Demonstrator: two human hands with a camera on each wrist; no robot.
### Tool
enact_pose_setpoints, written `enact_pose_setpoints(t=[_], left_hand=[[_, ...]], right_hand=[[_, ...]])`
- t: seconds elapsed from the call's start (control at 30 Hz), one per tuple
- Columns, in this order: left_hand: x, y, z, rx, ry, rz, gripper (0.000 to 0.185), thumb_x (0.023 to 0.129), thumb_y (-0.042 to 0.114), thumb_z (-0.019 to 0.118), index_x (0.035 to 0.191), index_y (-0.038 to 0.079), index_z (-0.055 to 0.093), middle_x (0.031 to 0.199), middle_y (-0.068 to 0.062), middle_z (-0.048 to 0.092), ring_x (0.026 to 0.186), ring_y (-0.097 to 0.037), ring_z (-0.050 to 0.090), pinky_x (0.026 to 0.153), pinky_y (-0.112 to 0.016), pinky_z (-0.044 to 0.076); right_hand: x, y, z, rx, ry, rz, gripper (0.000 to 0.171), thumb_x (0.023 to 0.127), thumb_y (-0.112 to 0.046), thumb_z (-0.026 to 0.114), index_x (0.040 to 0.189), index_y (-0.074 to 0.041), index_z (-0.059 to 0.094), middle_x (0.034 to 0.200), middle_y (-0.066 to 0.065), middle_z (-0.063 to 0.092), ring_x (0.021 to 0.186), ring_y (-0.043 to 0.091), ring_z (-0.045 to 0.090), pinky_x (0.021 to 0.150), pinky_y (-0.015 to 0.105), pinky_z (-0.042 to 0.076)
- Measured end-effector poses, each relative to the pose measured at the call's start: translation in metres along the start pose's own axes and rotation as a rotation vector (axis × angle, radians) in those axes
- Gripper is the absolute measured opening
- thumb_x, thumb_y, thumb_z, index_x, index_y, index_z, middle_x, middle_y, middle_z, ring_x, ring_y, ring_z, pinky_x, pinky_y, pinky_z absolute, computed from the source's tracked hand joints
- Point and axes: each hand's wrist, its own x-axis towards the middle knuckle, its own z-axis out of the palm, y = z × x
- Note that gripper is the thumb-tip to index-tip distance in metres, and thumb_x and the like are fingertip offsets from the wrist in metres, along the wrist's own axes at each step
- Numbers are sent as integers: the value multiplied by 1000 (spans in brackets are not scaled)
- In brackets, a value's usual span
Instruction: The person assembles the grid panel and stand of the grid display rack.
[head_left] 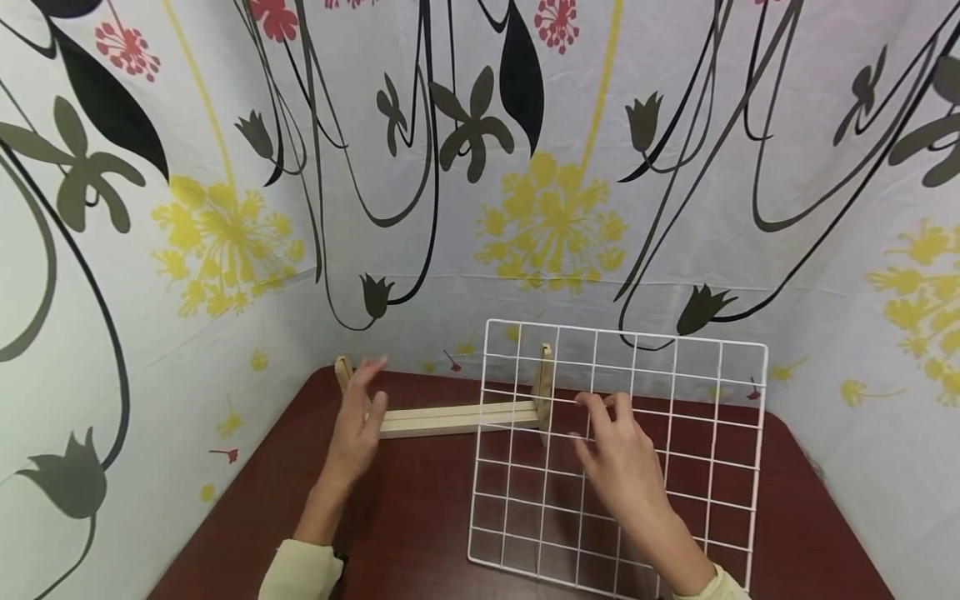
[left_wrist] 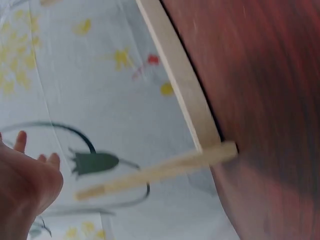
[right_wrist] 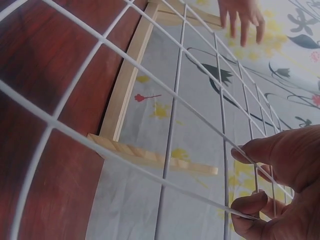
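Flowered cloth (head_left: 420, 242) walls in a dark red table (head_left: 427, 517) in my head view, where the right hand (head_left: 626, 471) holds the white wire grid (head_left: 713, 460), the wooden frame (head_left: 435, 421) beyond its fingers. From the left wrist I see the left hand (left_wrist: 25, 185) holding nothing, fingers loosely apart, one upright (left_wrist: 145, 175) beside them. From the right wrist, fingertips (right_wrist: 247, 202) pinch the wires; I judge the step as positioning the grid, the next move calling for that grip and left-hand support.
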Motion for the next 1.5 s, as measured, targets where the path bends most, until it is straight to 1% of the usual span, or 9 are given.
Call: enact_pose_setpoints(t=[0.1,0.13,0.27,0.43,0.6,0.87,1.1,1.3,1.5], left_hand=[[5,-9,-14,42,85,77,62,98,-14,55,157,-3,40,163,-25,42,164,-27,24,136,-38,14],[7,-10,-19,38,102,60,63,99,-13,55,159,-2,38,166,-24,38,165,-29,20,136,-44,12],[13,-18,-37,28,123,-128,61,111,6,46,168,11,25,177,-14,21,167,-32,4,132,-64,7],[15,-34,-47,-41,129,-352,59,117,24,32,171,21,10,179,-7,13,167,-27,7,134,-57,10],[7,-53,-51,-245,149,-532,59,117,39,25,171,31,4,180,-4,12,167,-26,8,134,-57,6],[-4,-71,-47,-410,12,-815,77,107,70,7,171,29,13,180,-1,9,167,-30,9,135,-58,3],[-7,-79,-36,-530,-9,-806,79,109,69,16,169,18,24,177,-10,22,167,-23,10,135,-51,6],[-6,-82,-29,-431,13,-814,74,109,65,30,164,14,36,172,-7,32,157,-20,28,129,-45,22],[-1,-83,-18,-326,-31,-795,73,110,64,28,162,15,40,171,-13,34,155,-28,34,129,-50,26]], right_hand=[[0,-2,-1,7,11,-15,59,79,-9,92,129,-15,61,114,16,55,61,23,54,47,36,44],[0,-2,-1,9,12,-20,59,79,-9,92,130,-15,61,114,16,55,61,23,54,47,36,44],[1,-3,-3,13,16,-28,60,79,-10,92,130,-16,61,114,16,55,61,21,53,48,36,45],[0,-3,-5,18,14,-20,60,79,-10,93,131,-16,61,114,15,55,59,18,51,47,32,42],[3,-5,-5,12,3,-38,65,76,-10,94,131,-17,61,115,14,56,61,23,55,47,35,44],[6,-8,-6,-10,18,-52,68,71,-8,97,130,-18,62,115,14,57,66,32,62,48,42,49],[4,-10,-5,-22,12,-36,67,73,-7,96,130,-17,62,117,14,57,73,33,63,48,40,47],[4,-11,-5,-40,2,-27,66,74,-7,95,130,-20,62,116,13,57,74,33,62,46,38,44],[6,-10,-5,-23,-3,-20,66,72,-8,96,128,-19,64,113,12,58,63,28,59,45,36,43]])
